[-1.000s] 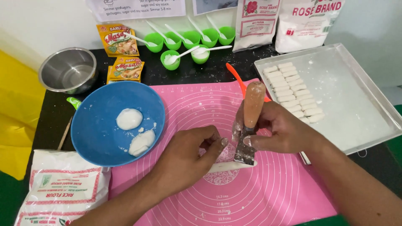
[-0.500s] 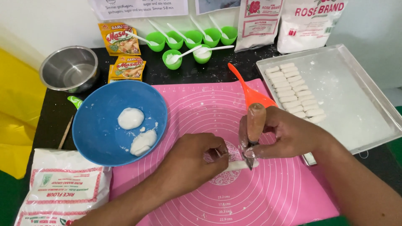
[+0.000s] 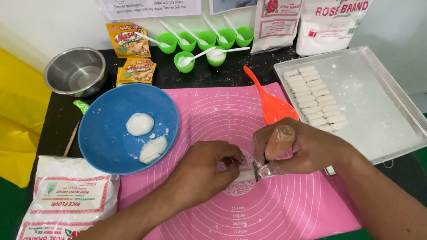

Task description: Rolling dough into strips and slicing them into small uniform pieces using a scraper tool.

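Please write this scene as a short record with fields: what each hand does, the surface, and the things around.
left hand: pinches a white dough strip flat on the mat
right hand: grips a wooden-handled cutter, blade down on the strip
surface: pink silicone mat on a black table
left of mat: blue bowl holding two dough lumps; steel pot behind it
right of mat: metal tray with rows of cut dough pieces
behind the hands: orange spatula on the mat
back edge: green cups with white spoons

Black table [image 3: 53, 120], pale wall [image 3: 35, 22]
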